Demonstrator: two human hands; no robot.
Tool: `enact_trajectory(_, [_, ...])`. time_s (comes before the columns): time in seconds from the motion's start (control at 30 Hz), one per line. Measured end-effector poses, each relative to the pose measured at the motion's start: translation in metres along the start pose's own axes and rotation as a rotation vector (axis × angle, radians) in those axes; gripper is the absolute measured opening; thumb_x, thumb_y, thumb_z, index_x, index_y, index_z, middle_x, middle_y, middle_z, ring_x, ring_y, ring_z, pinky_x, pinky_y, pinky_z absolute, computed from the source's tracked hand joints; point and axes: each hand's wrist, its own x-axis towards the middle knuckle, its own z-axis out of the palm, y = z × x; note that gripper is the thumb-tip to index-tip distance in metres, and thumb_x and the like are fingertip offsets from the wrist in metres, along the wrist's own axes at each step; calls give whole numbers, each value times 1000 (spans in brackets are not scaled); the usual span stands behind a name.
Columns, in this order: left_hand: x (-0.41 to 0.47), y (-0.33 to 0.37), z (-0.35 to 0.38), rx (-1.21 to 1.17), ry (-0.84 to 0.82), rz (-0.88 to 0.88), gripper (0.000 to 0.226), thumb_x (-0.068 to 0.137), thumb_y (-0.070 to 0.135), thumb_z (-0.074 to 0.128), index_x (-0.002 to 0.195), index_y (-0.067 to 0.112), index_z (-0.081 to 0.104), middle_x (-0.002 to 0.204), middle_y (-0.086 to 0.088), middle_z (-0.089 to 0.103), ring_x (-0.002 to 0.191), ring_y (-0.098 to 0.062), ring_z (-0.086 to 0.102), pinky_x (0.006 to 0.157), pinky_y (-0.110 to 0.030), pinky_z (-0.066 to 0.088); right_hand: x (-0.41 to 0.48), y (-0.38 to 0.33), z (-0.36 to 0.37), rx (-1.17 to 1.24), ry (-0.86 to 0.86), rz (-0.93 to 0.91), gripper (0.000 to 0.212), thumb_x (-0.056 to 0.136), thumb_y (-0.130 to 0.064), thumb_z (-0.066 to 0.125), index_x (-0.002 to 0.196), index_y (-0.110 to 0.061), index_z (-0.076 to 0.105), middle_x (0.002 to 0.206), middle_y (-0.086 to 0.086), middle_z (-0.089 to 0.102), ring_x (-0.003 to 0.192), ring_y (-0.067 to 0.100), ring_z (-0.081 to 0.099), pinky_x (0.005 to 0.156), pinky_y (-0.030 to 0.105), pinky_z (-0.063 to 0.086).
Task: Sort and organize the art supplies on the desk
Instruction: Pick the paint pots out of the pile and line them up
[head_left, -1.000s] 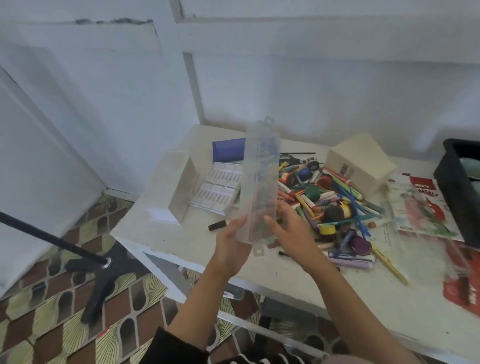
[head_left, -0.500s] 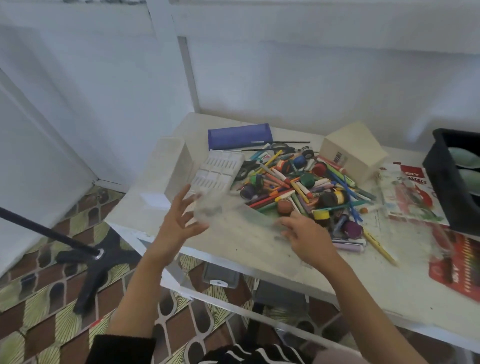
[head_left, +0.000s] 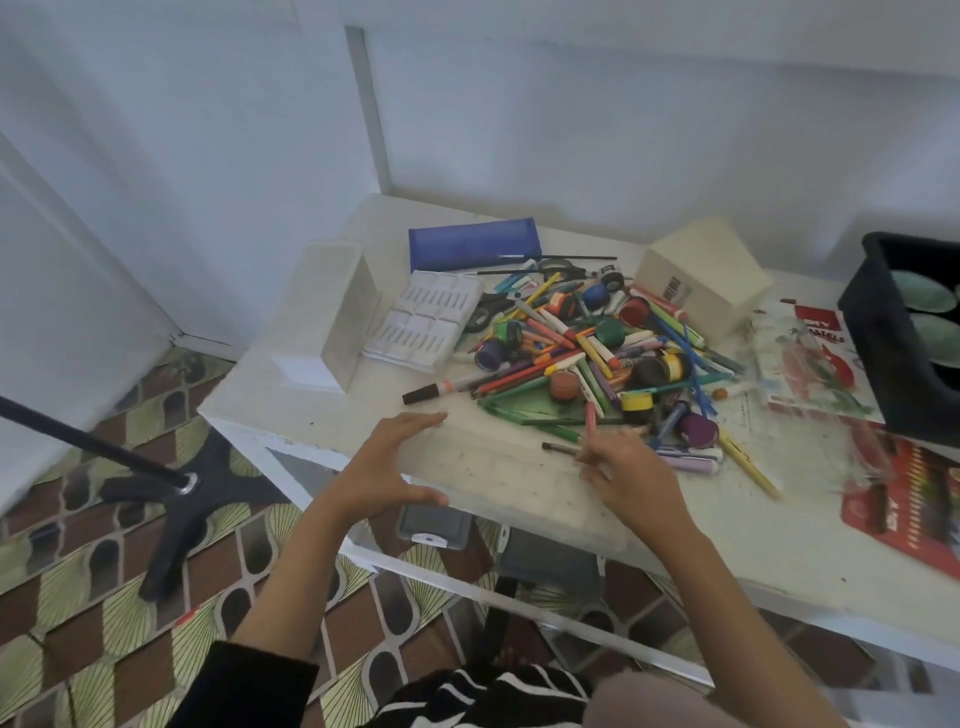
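Note:
A long clear plastic case (head_left: 509, 483) lies flat on the white desk (head_left: 291, 410) along its front edge. My left hand (head_left: 384, 467) holds the case's left end between straight fingers on the far side and the thumb on the near side. My right hand (head_left: 628, 473) rests on the case further right, fingers curled over its far edge beside a small brush (head_left: 558, 448). Just behind lies a heap of pens, crayons, markers and small paint pots (head_left: 597, 353).
A white box (head_left: 337, 306), a white compartment tray (head_left: 421, 322) and a blue pencil case (head_left: 472, 244) sit at the back left. At the right are a cream box (head_left: 701, 280), pastel packets (head_left: 810, 358), a red pencil pack (head_left: 909, 499) and a black bin (head_left: 893, 332). A black stand (head_left: 171, 488) is on the floor.
The clear case, held upright a second ago, has been tipped down and laid flat on the desk's front edge. Both hands came down with it.

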Motion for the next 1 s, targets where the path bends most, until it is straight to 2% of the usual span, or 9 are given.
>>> enact_trajectory(0.1, [10, 5, 9, 13, 29, 24, 87, 45, 62, 79, 126, 45, 50, 136, 16, 40, 124, 13, 29, 104, -11, 25, -2, 14, -2, 28, 97, 18, 14, 76, -9, 74, 80, -15, 62, 84, -7, 47, 82, 15, 49, 61, 25, 38])
enact_trajectory(0.23, [23, 10, 19, 23, 63, 63, 83, 46, 59, 82, 123, 42, 54, 135, 31, 36, 134, 5, 25, 111, -27, 23, 3, 29, -12, 38, 242, 62, 12, 80, -18, 72, 88, -12, 65, 88, -4, 50, 85, 13, 46, 67, 23, 39])
enact_trajectory(0.37, [29, 16, 27, 5, 74, 136, 80, 52, 53, 81, 126, 35, 54, 128, 54, 27, 138, 13, 13, 109, -22, 18, 15, 47, -29, -93, 316, 133, 28, 82, -10, 68, 110, -11, 63, 106, 7, 57, 101, 26, 46, 79, 35, 45])
enact_trajectory(0.47, [29, 13, 31, 19, 98, 184, 81, 55, 52, 80, 128, 30, 53, 132, 48, 30, 141, 8, 12, 108, -14, 16, 25, 52, -33, -260, 152, 182, 49, 82, -25, 69, 128, -22, 53, 124, 3, 53, 112, 27, 43, 87, 41, 44])
enact_trajectory(0.57, [28, 10, 33, 44, 113, 142, 83, 51, 60, 78, 127, 42, 49, 136, 33, 32, 134, 8, 22, 111, -23, 21, 33, 47, -31, -374, 95, 224, 47, 83, -37, 67, 128, -27, 52, 125, 0, 54, 116, 25, 41, 88, 41, 39])
enact_trajectory(0.73, [29, 6, 34, 82, 91, 106, 97, 47, 68, 75, 135, 41, 44, 142, 13, 37, 133, -2, 27, 114, -34, 24, 34, 39, -28, -342, 235, 251, 39, 83, -33, 68, 119, -20, 58, 114, 3, 61, 111, 27, 46, 88, 42, 38])
enact_trajectory(0.83, [29, 3, 36, 71, 153, 184, 94, 49, 72, 75, 132, 36, 51, 143, 11, 35, 139, -5, 21, 115, -38, 22, 34, 30, -28, -122, 362, 175, 36, 80, -25, 72, 112, -11, 62, 109, 10, 59, 103, 28, 51, 84, 37, 42])
enact_trajectory(0.9, [29, 1, 37, 70, 188, 219, 89, 50, 66, 79, 130, 35, 54, 149, 14, 30, 145, -10, 8, 116, -42, 14, 37, 12, -32, 117, 284, 89, 33, 80, -18, 72, 110, -7, 62, 107, 7, 55, 94, 21, 53, 82, 25, 41])
enact_trajectory(1.0, [30, 0, 38, 58, 186, 211, 88, 51, 62, 81, 130, 35, 54, 153, 17, 24, 147, -11, -2, 116, -47, 11, 41, -30, -27, 305, -78, 27, 31, 86, -16, 65, 116, -12, 59, 104, -3, 56, 84, 8, 53, 73, 10, 43])
